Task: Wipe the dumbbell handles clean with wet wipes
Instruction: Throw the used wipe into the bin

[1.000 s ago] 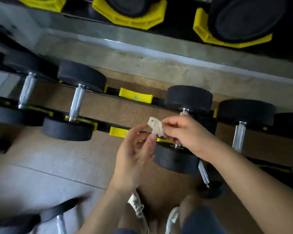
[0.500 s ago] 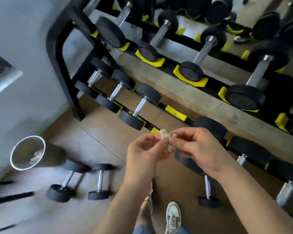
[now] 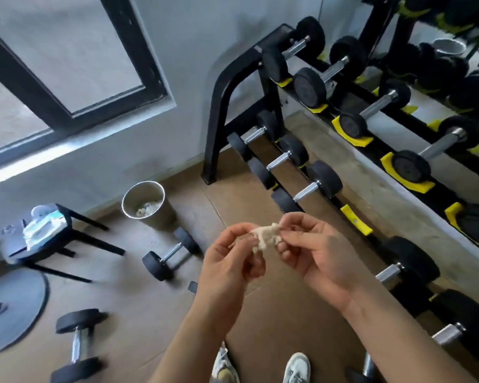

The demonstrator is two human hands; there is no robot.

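Both hands pinch one crumpled, greyed wipe [image 3: 266, 235] btwn fingertips, left hand [image 3: 230, 268] & right hand [image 3: 320, 254] mid-air above floor, off any handle. Bin [image 3: 143, 199] by wall holds used wipes, so prob several handles done; floor dumbbells [image 3: 170, 252] & rack [image 3: 233, 87] rows likely left; wipe pack [image 3: 43, 226] on stool for next

A pale grey wall [image 3: 194, 78] runs across the far side, holding a black-framed window [image 3: 75, 78] at far left whose sill catches bright daylight; below it lies a brown tiled floor [image 3: 138, 313]. At left a small black-legged stool [image 3: 53, 239] stands near the wall; just right of it a metal bin [image 3: 161, 208] sits on the floor; a grey round mat [image 3: 11, 313] lies near left.
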